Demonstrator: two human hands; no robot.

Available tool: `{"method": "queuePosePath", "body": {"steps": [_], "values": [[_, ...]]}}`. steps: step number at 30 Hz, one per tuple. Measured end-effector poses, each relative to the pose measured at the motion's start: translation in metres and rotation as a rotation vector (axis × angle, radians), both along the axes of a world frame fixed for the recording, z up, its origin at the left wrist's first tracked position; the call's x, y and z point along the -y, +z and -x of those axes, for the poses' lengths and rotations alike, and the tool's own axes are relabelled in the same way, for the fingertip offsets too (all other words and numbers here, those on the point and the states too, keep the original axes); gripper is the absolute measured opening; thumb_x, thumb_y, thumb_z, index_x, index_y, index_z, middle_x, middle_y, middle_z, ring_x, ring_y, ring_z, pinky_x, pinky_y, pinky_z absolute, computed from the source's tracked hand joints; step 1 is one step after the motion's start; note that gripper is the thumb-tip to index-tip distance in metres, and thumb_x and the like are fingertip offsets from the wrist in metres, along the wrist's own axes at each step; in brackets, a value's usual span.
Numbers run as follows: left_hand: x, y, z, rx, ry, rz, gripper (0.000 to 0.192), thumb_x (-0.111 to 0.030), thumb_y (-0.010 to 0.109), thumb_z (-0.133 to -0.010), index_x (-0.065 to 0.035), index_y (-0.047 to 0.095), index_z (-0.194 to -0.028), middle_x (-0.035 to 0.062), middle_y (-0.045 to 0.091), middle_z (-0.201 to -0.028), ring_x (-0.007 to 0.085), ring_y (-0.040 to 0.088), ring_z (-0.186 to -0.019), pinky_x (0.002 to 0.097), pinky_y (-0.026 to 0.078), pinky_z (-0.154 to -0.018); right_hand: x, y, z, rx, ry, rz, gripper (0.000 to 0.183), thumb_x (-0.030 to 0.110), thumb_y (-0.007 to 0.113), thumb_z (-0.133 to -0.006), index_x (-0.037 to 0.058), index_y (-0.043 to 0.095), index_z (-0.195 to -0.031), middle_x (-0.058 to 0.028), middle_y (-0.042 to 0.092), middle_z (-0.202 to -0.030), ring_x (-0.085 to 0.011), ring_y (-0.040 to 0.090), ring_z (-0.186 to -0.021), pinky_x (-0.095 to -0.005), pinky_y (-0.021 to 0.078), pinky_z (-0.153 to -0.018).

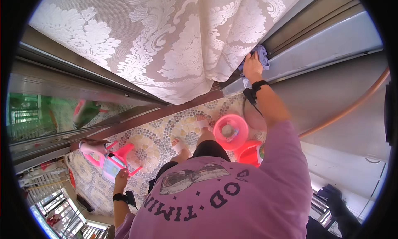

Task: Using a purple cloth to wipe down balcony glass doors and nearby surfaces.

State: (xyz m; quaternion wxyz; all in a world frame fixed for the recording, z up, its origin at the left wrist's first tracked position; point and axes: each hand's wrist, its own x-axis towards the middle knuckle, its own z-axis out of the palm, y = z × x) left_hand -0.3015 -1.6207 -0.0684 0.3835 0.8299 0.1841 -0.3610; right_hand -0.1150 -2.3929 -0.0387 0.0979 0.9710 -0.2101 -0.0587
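Observation:
My right hand (pixel 252 66) presses a bunched blue-grey cloth (pixel 263 57) against the lower end of the metal door frame (pixel 317 52), beside the hem of a white lace curtain (pixel 186 52). Black straps circle both wrists, each with a small dark device. My left hand (pixel 122 176) hangs low at the left, by a pink and white plastic item (pixel 113 167) on the floor; whether the hand touches it is not plain, and its fingers are partly hidden.
A pink basin (pixel 231 127) and a red bucket (pixel 247 152) stand on the pebble-patterned floor (pixel 146 139) near my feet. At the left is a glass sliding door (pixel 62 111). An orange hose (pixel 345 110) crosses the grey surface at the right.

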Motion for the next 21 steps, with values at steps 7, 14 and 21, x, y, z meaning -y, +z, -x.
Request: {"method": "queuePosePath", "body": {"steps": [7,14,21], "values": [[0.021,0.027,-0.043,0.328,-0.143,-0.087,0.024,-0.013,0.055,-0.086,-0.0043,0.058,-0.109,0.008,0.063,-0.078,0.0159,0.062,-0.071,0.0289,0.049,-0.065,0.007,-0.091,-0.013,0.24,-0.12,0.001,0.034,0.023,0.036,-0.093,-0.0014,0.051,-0.111,-0.0265,0.046,-0.125,-0.0372,0.043,-0.118,-0.0424,0.0353,-0.098],[0.063,-0.09,-0.081,0.297,-0.386,-0.094,0.029,-0.015,0.057,-0.086,-0.004,0.055,-0.113,0.0105,0.065,-0.086,0.0196,0.064,-0.076,0.0308,0.05,-0.067,0.032,-0.217,-0.015,0.72,-0.125,-0.128,0.047,0.025,0.047,-0.086,-0.0008,0.046,-0.125,-0.0224,0.044,-0.13,-0.0371,0.039,-0.122,-0.0436,0.0298,-0.102],[0.127,-0.256,-0.105,0.228,-0.451,-0.001,0.051,-0.016,0.059,-0.084,-0.0045,0.042,-0.13,0.0206,0.055,-0.114,0.0303,0.057,-0.101,0.0376,0.049,-0.082,0.03,-0.374,-0.009,0.908,-0.155,-0.036,0.04,0.026,0.042,-0.091,0.006,0.049,-0.125,-0.0167,0.05,-0.126,-0.0357,0.044,-0.117,-0.0412,0.0323,-0.1]]}}
